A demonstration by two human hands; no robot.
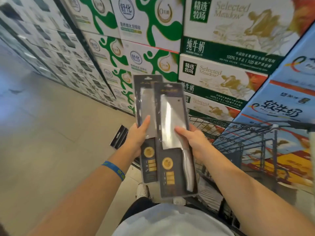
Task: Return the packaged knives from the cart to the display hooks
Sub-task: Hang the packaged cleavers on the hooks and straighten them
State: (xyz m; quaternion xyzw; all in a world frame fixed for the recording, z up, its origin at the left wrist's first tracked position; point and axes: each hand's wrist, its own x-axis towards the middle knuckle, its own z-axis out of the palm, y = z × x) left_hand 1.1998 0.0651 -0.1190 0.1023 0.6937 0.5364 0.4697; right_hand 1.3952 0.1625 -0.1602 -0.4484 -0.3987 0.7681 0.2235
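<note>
Two packaged cleavers on dark cards are held up in front of me. My left hand (137, 136) grips the rear package (146, 106) by its left edge, thumb across the front. My right hand (190, 142) grips the front package (173, 126) at its right edge, thumb on the blade window; this one overlaps the other. Both stand upright, hang holes at the top. More dark packages (119, 139) show behind my left hand, partly hidden. The wire cart (238, 133) stands to the right, below my right arm. No display hooks are in view.
Stacked milk cartons (221, 48) form a wall ahead and to the left. Blue milk boxes (281, 99) rise on the right beside the cart. Beige floor tiles (42, 125) stretch away on the left. My shoes (142, 190) show below the packages.
</note>
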